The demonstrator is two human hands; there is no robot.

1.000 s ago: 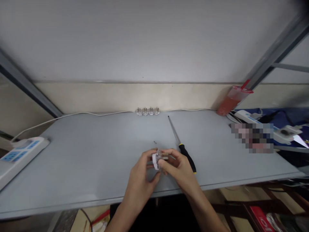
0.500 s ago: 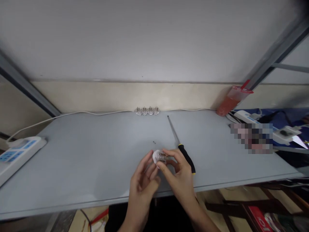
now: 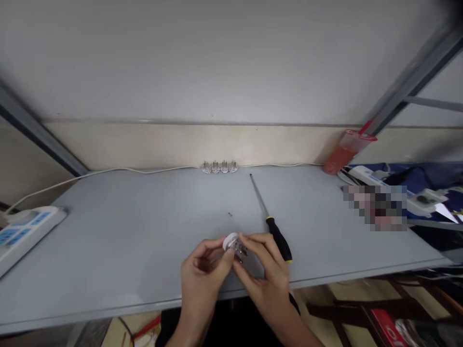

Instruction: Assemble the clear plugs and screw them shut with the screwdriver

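Observation:
A clear electrical plug [image 3: 237,246] with a white rim and metal prongs is held above the front of the desk. My left hand [image 3: 206,270] grips its white side between thumb and fingers. My right hand [image 3: 265,265] is closed around the prong side with thumb and fingertips. Just beyond the plug, a tiny screw [image 3: 230,214] lies on the desk. A screwdriver [image 3: 278,238] with a black and yellow handle rests right of my right hand, its tip toward the wall. Several similar clear plugs [image 3: 219,167] stand in a row at the wall, prongs up.
The grey desk [image 3: 126,241] ends at a front edge near my wrists. White power strips lie at the left [image 3: 31,236] and far right [image 3: 367,176]. A cup of red drink [image 3: 343,152] leans at the back right. A white cable [image 3: 141,170] runs along the wall.
My left hand has moved from an open, cupped pose to gripping the plug. The plug has turned and come slightly lower, its prongs now pointing down to the right.

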